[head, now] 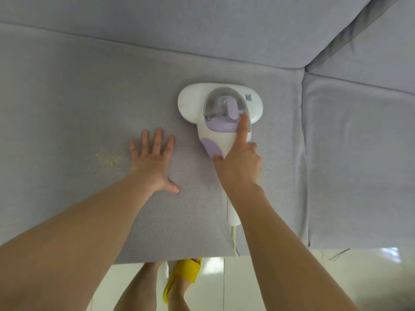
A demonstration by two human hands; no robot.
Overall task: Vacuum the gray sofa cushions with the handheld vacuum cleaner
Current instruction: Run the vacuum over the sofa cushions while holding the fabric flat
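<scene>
A white and lilac handheld vacuum cleaner [219,108] lies flat on the gray seat cushion [67,97], its wide head toward the backrest. My right hand [239,163] grips its handle, the index finger stretched forward onto the lilac part beside the clear dust cup. My left hand [152,161] rests flat on the cushion to the left of the vacuum, fingers spread. A patch of yellowish crumbs [109,159] lies on the fabric just left of that hand.
The back cushion [202,25] rises behind the vacuum. A second seat cushion [359,164] adjoins on the right across a seam. The vacuum's white cord [234,237] trails over the front edge. Below are glossy floor tiles [280,283] and a foot in a yellow slipper [183,277].
</scene>
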